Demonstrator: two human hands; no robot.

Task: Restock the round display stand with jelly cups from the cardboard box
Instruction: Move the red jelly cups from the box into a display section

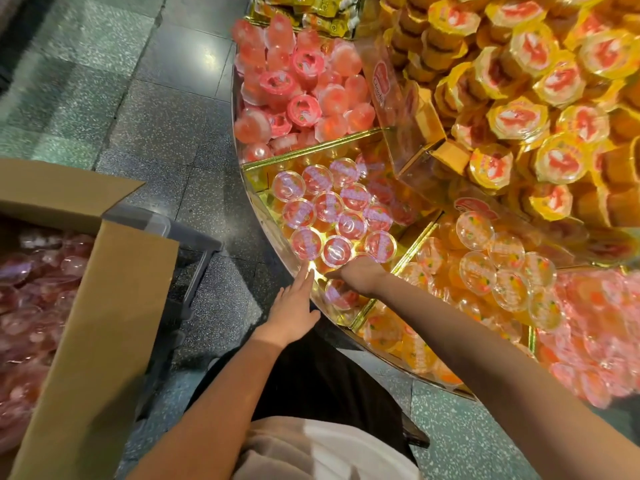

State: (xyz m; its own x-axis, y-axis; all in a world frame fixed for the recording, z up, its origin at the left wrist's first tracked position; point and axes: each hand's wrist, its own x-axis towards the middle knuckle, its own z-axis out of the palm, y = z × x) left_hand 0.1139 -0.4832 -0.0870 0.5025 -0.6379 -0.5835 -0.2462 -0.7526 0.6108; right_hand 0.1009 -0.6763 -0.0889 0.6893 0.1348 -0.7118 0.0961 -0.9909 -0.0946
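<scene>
Cardboard box (104,306) seemingly holds red jelly cups (38,292).

left hand (294,304): flat, fingers straight, arm extended | right hand (360,273): reaching forward, fingers hidden

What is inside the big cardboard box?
The cardboard box holds lots of pinkish-red jelly cups piled loosely. Its flaps cover part of the pile, so how many there are, or what lies underneath, cannot be seen.
</scene>
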